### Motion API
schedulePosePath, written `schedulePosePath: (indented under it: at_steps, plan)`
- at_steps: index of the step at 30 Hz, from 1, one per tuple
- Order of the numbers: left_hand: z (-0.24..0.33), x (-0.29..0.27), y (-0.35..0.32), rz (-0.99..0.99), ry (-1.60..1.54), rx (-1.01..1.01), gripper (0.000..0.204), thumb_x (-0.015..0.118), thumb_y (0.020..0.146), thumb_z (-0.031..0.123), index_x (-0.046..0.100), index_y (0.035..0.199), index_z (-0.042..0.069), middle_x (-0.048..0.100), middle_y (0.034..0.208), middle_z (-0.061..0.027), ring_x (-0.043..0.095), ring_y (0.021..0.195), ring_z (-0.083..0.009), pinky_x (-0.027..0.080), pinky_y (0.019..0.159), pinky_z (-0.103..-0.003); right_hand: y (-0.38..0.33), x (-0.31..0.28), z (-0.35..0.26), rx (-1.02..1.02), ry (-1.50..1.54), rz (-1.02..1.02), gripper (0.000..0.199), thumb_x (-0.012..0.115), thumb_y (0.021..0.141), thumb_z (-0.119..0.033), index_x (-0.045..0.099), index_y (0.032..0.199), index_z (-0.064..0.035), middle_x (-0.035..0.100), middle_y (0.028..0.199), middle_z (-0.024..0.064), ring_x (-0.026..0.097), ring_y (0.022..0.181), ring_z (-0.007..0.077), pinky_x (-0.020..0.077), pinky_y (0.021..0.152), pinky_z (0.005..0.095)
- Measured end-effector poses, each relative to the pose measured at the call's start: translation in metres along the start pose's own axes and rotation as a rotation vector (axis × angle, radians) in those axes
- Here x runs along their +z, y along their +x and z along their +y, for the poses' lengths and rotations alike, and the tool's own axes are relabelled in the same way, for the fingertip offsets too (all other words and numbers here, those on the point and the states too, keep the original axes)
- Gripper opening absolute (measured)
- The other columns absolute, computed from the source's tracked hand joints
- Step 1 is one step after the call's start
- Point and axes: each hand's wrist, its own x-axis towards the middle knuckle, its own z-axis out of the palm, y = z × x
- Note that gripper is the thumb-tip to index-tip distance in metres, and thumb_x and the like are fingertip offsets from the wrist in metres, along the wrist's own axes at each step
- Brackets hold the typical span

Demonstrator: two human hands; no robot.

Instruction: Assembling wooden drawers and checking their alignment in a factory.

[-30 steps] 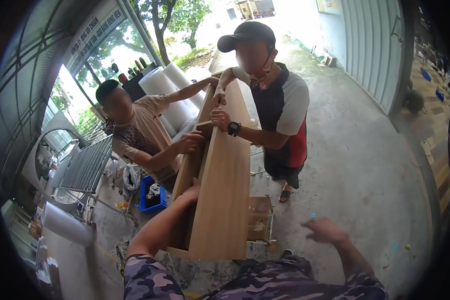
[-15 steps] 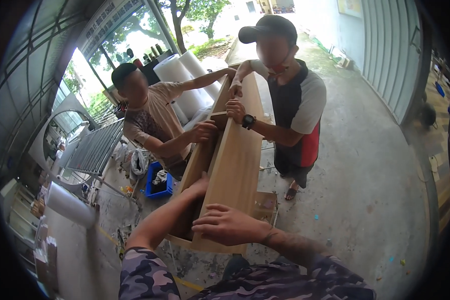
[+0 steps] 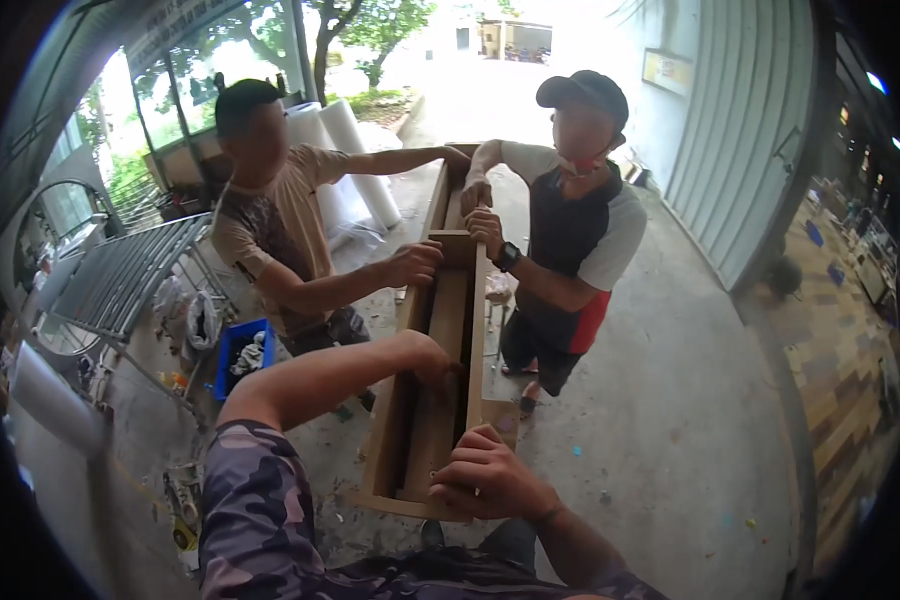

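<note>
A long, narrow wooden box frame [image 3: 379,450] stretches away from me, with raised side panels and a cross divider [image 3: 453,240]. A loose-looking plank [image 3: 430,420] lies lengthwise inside it. My left hand [image 3: 434,362] reaches over the left side into the box, near the inner face of the right panel [image 3: 478,345]; its fingertips are hidden in shadow. At the near right corner, my right hand [image 3: 490,475] wraps over the top edge of that panel, fingers bent around it.
A person in a tan shirt [image 3: 305,225] holds the left side with both hands. A capped person [image 3: 570,230] grips the right panel near the divider. A blue crate [image 3: 232,345], a metal rack [image 3: 120,285] and white rolls [image 3: 355,165] stand to the left.
The right panel, seen earlier by its broad outer face, now shows edge-on, revealing the box's inside. My left hand is farther in; my right hand stays on the near right edge.
</note>
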Motion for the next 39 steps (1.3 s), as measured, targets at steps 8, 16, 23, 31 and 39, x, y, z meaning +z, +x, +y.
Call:
schedulePosePath:
  at_steps: [8, 16, 23, 31, 39]
  plan:
    - [-0.011, 0.015, 0.052, 0.220, 0.451, 0.045, 0.033, 0.070, 0.090, 0.033, 0.076, 0.123, 0.030, 0.069, 0.137, -0.0036, 0.058, 0.134, -0.0278, 0.051, 0.101, -0.052, 0.032, 0.010, -0.013, 0.060, -0.067, -0.149, 0.015, 0.083, 0.087, -0.023, 0.074, 0.084, -0.0124, 0.064, 0.076, -0.0006, 0.057, 0.077, 0.0191, 0.0396, 0.079, 0.0344]
    - [-0.050, 0.060, 0.061, 0.685, 0.336, 0.356, 0.029, 0.065, 0.083, 0.045, 0.077, 0.105, 0.032, 0.064, 0.141, 0.0010, 0.045, 0.145, -0.0230, 0.019, 0.122, -0.068, 0.030, 0.012, -0.004, 0.035, -0.073, -0.144, 0.013, 0.084, 0.085, -0.020, 0.073, 0.083, -0.0130, 0.064, 0.074, -0.0013, 0.057, 0.073, 0.0184, 0.0392, 0.078, 0.0342]
    - [0.015, 0.004, 0.009, 0.187, 0.357, 0.283, 0.063, 0.067, 0.084, 0.067, 0.070, 0.135, 0.029, 0.063, 0.145, 0.0020, 0.044, 0.147, -0.0252, 0.012, 0.123, -0.074, 0.015, 0.011, -0.005, 0.101, -0.037, -0.043, 0.012, 0.085, 0.085, -0.018, 0.074, 0.085, -0.0128, 0.063, 0.072, -0.0019, 0.056, 0.071, 0.0180, 0.0393, 0.079, 0.0342]
    - [0.009, 0.000, 0.003, -0.007, 0.206, 0.165, 0.071, 0.063, 0.087, 0.076, 0.074, 0.131, 0.021, 0.063, 0.148, -0.0039, 0.046, 0.148, -0.0262, 0.021, 0.122, -0.071, 0.058, 0.011, 0.005, 0.042, -0.052, -0.211, 0.015, 0.082, 0.088, -0.021, 0.072, 0.084, -0.0104, 0.066, 0.074, 0.0045, 0.059, 0.073, 0.0232, 0.0458, 0.073, 0.0386]
    - [-0.032, -0.017, -0.001, 0.358, 0.208, 0.314, 0.042, 0.056, 0.103, 0.037, 0.067, 0.135, 0.012, 0.069, 0.135, -0.0106, 0.065, 0.127, -0.0238, 0.039, 0.120, -0.053, 0.231, 0.054, 0.018, -0.320, -0.124, -0.332, 0.021, 0.070, 0.094, -0.027, 0.071, 0.085, -0.0082, 0.069, 0.082, 0.0116, 0.069, 0.091, 0.0346, 0.0539, 0.083, 0.0474]
